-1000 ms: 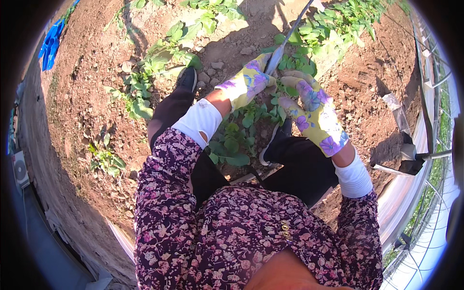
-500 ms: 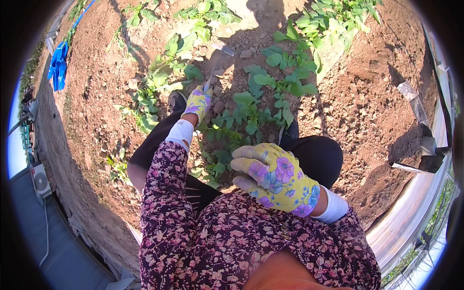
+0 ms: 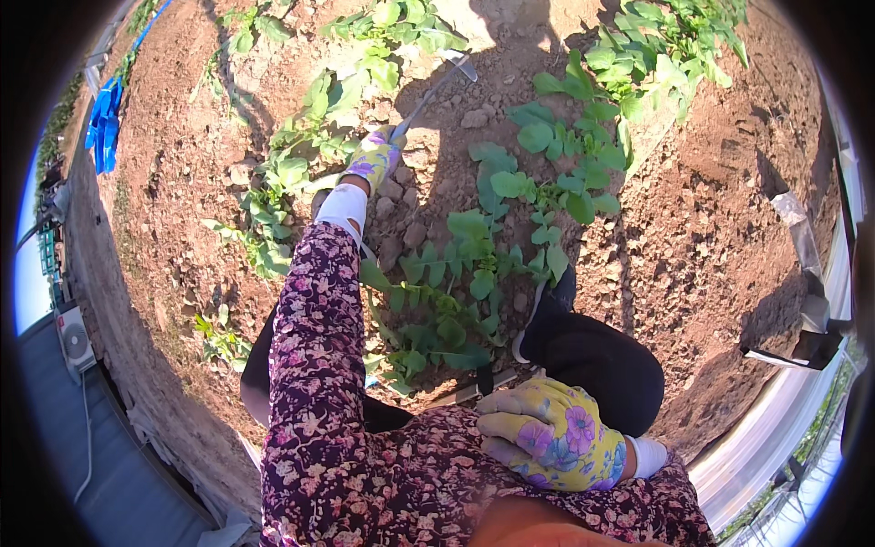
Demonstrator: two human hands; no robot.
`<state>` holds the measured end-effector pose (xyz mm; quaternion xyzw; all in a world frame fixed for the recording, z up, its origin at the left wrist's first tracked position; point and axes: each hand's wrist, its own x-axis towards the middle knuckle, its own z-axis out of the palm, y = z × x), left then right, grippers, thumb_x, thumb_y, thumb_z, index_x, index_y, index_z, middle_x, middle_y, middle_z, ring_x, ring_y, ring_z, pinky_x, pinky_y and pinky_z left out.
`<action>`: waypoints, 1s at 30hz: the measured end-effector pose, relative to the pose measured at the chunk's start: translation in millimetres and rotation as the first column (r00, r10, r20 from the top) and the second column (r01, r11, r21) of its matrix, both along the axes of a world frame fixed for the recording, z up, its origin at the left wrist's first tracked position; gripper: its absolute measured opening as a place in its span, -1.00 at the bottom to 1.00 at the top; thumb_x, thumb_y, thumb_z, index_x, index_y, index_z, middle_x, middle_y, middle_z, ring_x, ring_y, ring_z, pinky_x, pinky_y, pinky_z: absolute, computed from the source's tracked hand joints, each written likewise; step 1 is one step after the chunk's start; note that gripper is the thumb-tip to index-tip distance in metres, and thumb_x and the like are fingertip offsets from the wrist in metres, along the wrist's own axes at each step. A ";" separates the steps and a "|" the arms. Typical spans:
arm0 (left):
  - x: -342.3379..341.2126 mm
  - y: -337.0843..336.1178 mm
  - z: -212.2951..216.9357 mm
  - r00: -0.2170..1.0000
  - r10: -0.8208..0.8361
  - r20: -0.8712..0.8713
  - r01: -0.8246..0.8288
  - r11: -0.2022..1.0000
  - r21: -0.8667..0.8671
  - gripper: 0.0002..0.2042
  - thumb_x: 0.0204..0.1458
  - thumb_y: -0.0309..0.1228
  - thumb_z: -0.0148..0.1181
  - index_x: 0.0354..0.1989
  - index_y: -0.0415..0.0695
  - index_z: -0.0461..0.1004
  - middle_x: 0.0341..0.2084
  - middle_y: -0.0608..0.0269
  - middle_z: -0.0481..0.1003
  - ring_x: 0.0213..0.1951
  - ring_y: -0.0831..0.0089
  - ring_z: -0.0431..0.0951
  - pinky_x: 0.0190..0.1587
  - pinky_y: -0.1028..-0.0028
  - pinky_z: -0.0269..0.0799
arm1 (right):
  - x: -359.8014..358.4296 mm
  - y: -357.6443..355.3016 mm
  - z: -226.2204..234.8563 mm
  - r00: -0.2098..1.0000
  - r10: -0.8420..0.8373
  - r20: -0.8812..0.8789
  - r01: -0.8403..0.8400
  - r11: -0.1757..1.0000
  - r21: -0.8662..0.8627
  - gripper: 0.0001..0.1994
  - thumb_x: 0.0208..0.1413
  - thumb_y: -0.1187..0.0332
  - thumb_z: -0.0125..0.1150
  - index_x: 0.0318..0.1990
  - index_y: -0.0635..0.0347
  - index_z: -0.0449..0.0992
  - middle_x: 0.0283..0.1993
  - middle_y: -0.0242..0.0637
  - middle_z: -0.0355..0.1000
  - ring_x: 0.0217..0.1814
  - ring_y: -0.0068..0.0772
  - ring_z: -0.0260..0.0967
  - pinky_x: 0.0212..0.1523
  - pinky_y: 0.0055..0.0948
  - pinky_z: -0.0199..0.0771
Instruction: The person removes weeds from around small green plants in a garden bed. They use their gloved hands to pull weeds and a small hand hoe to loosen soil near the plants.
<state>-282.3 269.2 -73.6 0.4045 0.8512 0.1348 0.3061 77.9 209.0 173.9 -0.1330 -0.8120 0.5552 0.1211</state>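
Observation:
My left hand (image 3: 375, 157), in a yellow flowered glove, reaches out ahead and is closed round the grip of a hand hoe (image 3: 427, 102). The hoe's thin neck runs away to a small metal blade (image 3: 463, 66) over the soil, between two rows of leafy green plants. My right hand (image 3: 554, 436), gloved alike, hangs near my lap beside my right knee. Its fingers are loosely bent and slightly apart, with nothing seen in them. Between my legs grow leafy plants (image 3: 447, 319) with lobed leaves.
Another leafy row (image 3: 273, 214) runs along the left, and one (image 3: 583, 155) on the right. Clods (image 3: 392, 196) lie between. A blue cloth-like thing (image 3: 105, 128) is at the far left. Plastic sheeting (image 3: 775, 438) borders the right; an outdoor fan unit (image 3: 76, 337) stands left.
My left hand has moved farther ahead, carrying the hoe's blade forward and to the right. My right hand has dropped back toward my lap. My view has shifted slightly.

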 end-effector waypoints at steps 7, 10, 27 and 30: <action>-36.5 32.8 -10.0 0.992 -0.073 -0.102 0.077 0.997 0.032 -0.57 0.08 -0.07 -0.06 -0.03 -0.15 0.39 -0.21 -0.09 0.47 -0.14 0.04 0.46 -0.10 0.29 0.33 | -10.3 11.3 -7.6 0.995 -0.041 0.088 0.038 0.999 0.037 -0.72 -0.17 0.35 0.31 -0.23 0.11 0.47 -0.21 -0.28 0.45 -0.29 -0.24 0.44 -0.34 -0.34 0.41; -54.3 27.2 -21.1 0.994 -0.048 -0.097 0.054 0.997 0.059 -0.55 0.09 -0.06 -0.09 -0.01 -0.16 0.38 -0.19 -0.09 0.46 -0.13 0.05 0.45 -0.08 0.30 0.33 | -13.8 12.1 -11.8 0.993 -0.056 0.104 0.053 0.998 0.031 -0.73 -0.17 0.36 0.31 -0.24 0.10 0.48 -0.21 -0.29 0.45 -0.29 -0.25 0.44 -0.35 -0.36 0.40; -72.1 10.6 -10.8 0.992 0.087 -0.093 -0.087 0.996 0.009 -0.51 0.00 -0.03 0.02 -0.08 -0.21 0.39 -0.24 -0.09 0.48 -0.21 0.12 0.51 -0.20 0.31 0.38 | -16.1 8.9 -14.7 0.973 -0.036 0.227 0.048 0.998 -0.048 -0.77 -0.06 0.28 0.21 -0.19 -0.01 0.45 -0.15 -0.41 0.41 -0.19 -0.28 0.42 -0.22 -0.33 0.41; -82.9 -10.3 -31.7 0.997 0.070 -0.020 -0.069 0.996 0.059 -0.48 0.00 -0.01 0.02 -0.07 -0.24 0.38 -0.21 -0.11 0.48 -0.21 0.08 0.50 -0.17 0.28 0.37 | -19.7 9.7 -17.8 0.984 -0.041 0.175 0.045 0.999 -0.020 -0.74 -0.16 0.36 0.32 -0.23 0.05 0.49 -0.21 -0.35 0.46 -0.29 -0.28 0.44 -0.35 -0.38 0.41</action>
